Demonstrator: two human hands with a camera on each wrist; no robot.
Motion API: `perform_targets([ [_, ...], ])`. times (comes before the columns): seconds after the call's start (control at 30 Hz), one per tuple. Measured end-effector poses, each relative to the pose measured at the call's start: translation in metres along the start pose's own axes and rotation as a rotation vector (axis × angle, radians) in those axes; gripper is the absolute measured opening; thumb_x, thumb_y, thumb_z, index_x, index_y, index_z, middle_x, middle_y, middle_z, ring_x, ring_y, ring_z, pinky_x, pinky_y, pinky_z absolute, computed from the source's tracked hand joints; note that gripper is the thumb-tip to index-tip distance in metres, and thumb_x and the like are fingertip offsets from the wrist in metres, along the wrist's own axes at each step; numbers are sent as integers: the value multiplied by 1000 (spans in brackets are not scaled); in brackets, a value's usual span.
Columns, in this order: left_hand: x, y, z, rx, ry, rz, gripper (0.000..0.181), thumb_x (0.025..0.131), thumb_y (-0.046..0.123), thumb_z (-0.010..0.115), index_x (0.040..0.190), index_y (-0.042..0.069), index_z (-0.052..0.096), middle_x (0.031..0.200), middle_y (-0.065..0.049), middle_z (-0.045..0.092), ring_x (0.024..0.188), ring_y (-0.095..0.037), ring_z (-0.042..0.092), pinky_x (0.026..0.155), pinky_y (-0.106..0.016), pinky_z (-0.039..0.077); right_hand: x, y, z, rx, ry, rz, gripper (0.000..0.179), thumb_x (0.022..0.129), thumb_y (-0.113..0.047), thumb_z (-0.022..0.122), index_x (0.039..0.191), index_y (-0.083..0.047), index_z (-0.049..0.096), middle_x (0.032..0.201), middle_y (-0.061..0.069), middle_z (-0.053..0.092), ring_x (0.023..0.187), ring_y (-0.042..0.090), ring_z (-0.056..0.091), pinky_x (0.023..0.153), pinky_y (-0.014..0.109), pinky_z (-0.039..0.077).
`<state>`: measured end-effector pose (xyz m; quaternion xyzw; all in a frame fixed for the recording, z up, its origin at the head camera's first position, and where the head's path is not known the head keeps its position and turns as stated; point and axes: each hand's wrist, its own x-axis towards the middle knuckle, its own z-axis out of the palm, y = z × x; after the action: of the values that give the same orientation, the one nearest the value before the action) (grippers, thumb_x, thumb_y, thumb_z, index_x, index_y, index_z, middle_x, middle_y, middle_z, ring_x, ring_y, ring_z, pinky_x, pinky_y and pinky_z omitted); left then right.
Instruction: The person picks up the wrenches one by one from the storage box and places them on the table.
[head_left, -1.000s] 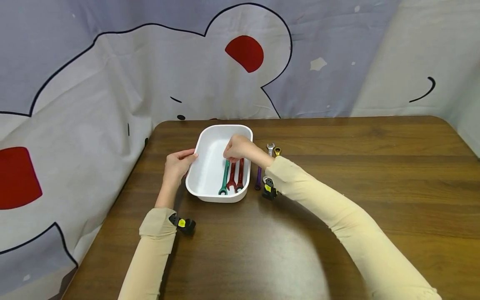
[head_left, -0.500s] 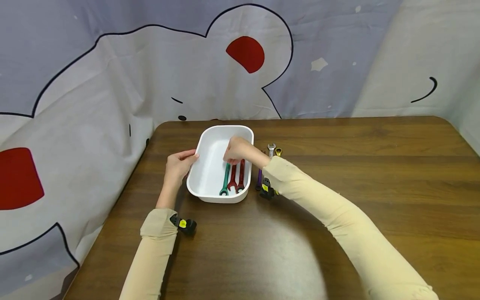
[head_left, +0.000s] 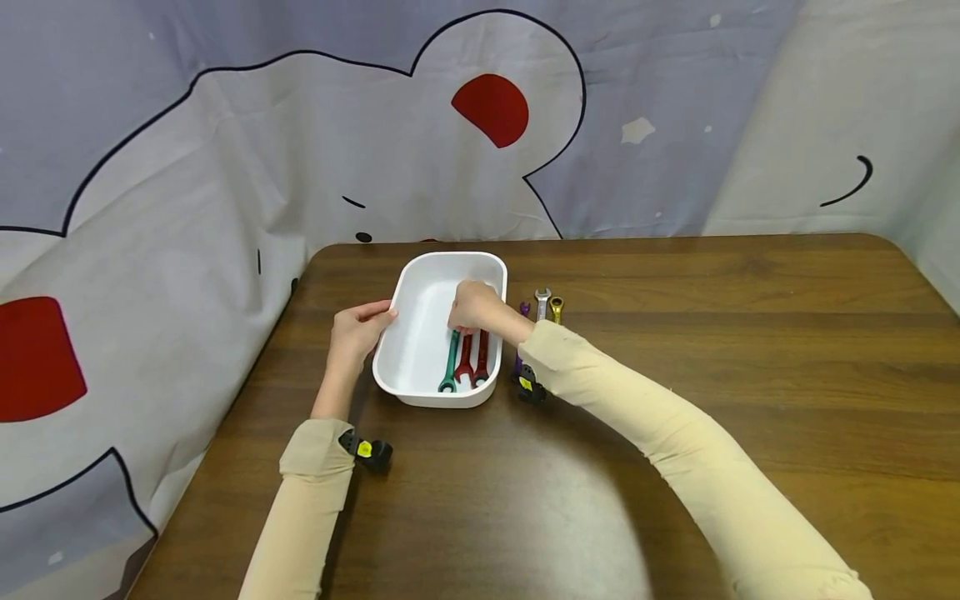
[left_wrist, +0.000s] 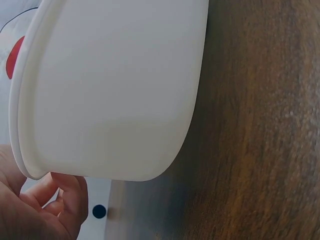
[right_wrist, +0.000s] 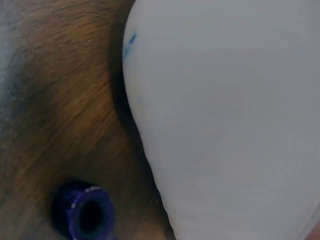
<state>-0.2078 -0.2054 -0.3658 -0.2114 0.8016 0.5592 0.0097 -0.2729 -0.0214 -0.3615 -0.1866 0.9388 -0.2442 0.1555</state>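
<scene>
My left hand pinches the left rim of a white plastic tray, thumb over the edge and fingers beneath; the left wrist view shows the tray's wall. My right hand reaches over the right rim, fingers curled at the upper end of a green wrench lying lengthwise inside. Beside it lie a red wrench and a dark red wrench, their upper ends hidden under the hand. In the right wrist view the tray's outer wall fills most of the picture, and the fingers cannot be made out.
Just right of the tray lie a purple wrench, a silver wrench and a gold wrench, partly covered by the right sleeve. The brown wooden table ends at a printed curtain behind.
My right hand has come slightly nearer the camera, covering more of the wrenches' upper ends. The purple wrench's far end has come into view. My left hand stays on the rim.
</scene>
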Motion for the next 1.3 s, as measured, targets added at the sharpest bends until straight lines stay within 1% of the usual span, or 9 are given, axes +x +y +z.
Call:
perform_targets([
  [0.17,0,0,0,0,-4,0,37,93,20,64,127,7,63,129,-14,61,109,-22,60,77,-23,52,-4,-2,3,-137,82,-19,27,81,-15,70,63,-10,50,60,0,51,57,14,49,53,23,37],
  [0.23,0,0,0,0,-4,1,37,92,20,64,127,7,63,129,-14,61,108,-22,60,74,-21,51,-5,-3,4,-157,100,-19,28,81,-16,71,66,-10,48,66,2,52,60,15,50,55,25,38],
  [0.33,0,0,-1,2,-3,6,37,93,21,64,127,7,63,129,-15,61,108,-22,60,73,-20,51,-6,-4,4,-136,107,-16,24,81,-16,72,70,-8,52,70,4,56,62,16,53,55,24,40],
  [0.53,1,-1,-2,10,1,8,37,92,22,64,127,7,63,129,-14,61,108,-22,60,73,-21,51,-4,-5,7,-83,108,-21,21,78,-18,77,78,-5,61,71,4,61,64,16,56,57,25,43],
  [0.67,1,-2,-3,18,6,12,38,92,22,64,127,7,63,128,-15,62,104,-20,61,69,-19,50,-2,-7,8,-113,97,-10,28,76,-25,81,80,-5,61,70,2,57,68,18,56,63,28,43],
  [0.8,1,-3,-4,21,10,17,38,92,22,64,127,7,63,127,-15,62,100,-19,61,65,-17,49,-1,-11,8,-149,78,21,33,76,-28,81,85,-5,60,71,2,54,69,17,56,63,27,43],
  [0.93,1,-3,-4,15,8,20,37,92,21,64,126,7,63,126,-15,63,99,-19,61,63,-16,49,-1,-14,7,-162,60,42,34,77,-27,81,93,-4,62,76,4,58,65,15,58,60,24,44],
  [1.17,1,-3,-4,24,8,15,38,92,23,64,127,8,63,128,-15,62,103,-21,61,66,-17,49,-2,-16,6,-216,75,32,41,76,-30,82,100,-3,65,91,9,67,80,21,61,68,29,49],
  [1.3,1,-3,-4,22,8,16,38,92,23,64,127,8,63,128,-15,62,102,-20,61,67,-17,49,-3,-17,7,-215,65,38,40,77,-30,81,101,-3,65,86,7,66,72,18,61,63,26,48],
])
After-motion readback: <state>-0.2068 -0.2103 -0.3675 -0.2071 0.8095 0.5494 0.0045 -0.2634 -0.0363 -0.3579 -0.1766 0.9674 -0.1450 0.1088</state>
